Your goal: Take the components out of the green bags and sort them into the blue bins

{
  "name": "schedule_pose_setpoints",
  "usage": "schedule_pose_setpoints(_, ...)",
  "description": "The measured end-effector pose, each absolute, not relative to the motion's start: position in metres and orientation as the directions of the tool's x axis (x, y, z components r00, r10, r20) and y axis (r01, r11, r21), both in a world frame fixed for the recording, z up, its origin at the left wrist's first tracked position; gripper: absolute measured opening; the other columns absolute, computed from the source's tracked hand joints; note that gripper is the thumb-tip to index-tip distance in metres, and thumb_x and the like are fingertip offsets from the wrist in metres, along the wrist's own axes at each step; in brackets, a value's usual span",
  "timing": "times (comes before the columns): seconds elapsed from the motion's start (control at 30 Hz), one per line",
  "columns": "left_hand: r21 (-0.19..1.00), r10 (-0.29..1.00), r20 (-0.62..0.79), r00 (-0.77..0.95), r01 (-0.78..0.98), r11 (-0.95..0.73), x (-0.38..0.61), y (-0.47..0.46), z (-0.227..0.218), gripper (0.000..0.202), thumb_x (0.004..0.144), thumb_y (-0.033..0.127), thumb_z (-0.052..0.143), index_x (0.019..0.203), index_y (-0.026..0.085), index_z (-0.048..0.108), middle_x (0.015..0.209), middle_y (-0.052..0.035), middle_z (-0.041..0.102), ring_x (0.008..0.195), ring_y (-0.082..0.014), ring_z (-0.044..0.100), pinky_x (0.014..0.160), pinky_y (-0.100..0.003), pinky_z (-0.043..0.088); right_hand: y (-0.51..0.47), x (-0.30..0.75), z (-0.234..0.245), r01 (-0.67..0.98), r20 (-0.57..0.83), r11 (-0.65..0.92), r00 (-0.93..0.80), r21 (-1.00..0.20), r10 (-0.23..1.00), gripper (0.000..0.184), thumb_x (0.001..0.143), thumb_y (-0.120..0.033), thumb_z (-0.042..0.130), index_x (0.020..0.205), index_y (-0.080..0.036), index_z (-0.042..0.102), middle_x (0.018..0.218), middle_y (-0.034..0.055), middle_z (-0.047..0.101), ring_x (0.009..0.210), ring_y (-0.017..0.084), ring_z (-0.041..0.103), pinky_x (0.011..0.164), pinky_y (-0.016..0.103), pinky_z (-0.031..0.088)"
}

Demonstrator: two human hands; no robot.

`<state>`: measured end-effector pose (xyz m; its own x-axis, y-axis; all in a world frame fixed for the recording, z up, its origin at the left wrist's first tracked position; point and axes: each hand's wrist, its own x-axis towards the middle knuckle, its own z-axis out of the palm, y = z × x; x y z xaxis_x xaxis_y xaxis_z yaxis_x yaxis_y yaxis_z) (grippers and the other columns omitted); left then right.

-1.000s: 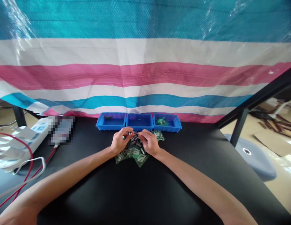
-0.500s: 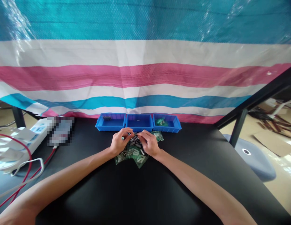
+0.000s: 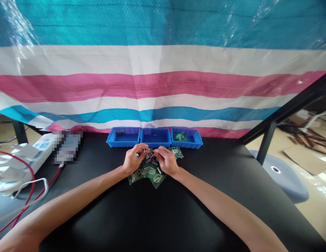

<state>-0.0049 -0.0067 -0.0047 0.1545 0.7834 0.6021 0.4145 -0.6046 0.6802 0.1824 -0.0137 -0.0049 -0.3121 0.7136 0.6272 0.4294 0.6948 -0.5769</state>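
The left hand (image 3: 134, 159) and right hand (image 3: 167, 161) curl inward, their fingertips nearly meeting over a heap of small green circuit boards (image 3: 149, 173) with dark components; whether they pinch a piece is too small to tell. The heap lies directly under and just ahead of both hands on a black tabletop (image 3: 205, 213). Just beyond the fingers, three blue plastic trays (image 3: 155, 137) stand side by side against the far edge. The tray ahead of the left hand holds small dark cylinders (image 3: 119, 132), and the one ahead of the right hand holds green pieces (image 3: 181, 137). Well left of the left hand lie a white power strip (image 3: 38, 152), red cables (image 3: 27, 183), and a pixelated object (image 3: 67, 147). Well right of the right hand, past the table's black metal leg (image 3: 266, 147), a grey-blue stool (image 3: 284, 180) sits on the pale floor (image 3: 315, 206). A striped tarp (image 3: 163, 87) hangs beyond the trays.
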Motion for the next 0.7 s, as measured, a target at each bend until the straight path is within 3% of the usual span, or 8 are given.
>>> schedule_pose_setpoints(0.7,0.679,0.778,0.609,0.154,0.406,-0.612,-0.0063,-0.0062,-0.0076,0.018,0.086,0.028,0.065,0.100,0.018,0.061,0.085,-0.0021,0.072,0.062,-0.0112,0.068,0.063,-0.021,0.054,-0.0133,0.1845,-0.0100,0.429,0.634,0.722,-0.355,-0.543,0.687,0.021,0.099,-0.023,0.041,0.097,-0.020,0.062,0.080,0.0050,0.059,0.071,0.016,0.058,0.065,0.025,0.048)
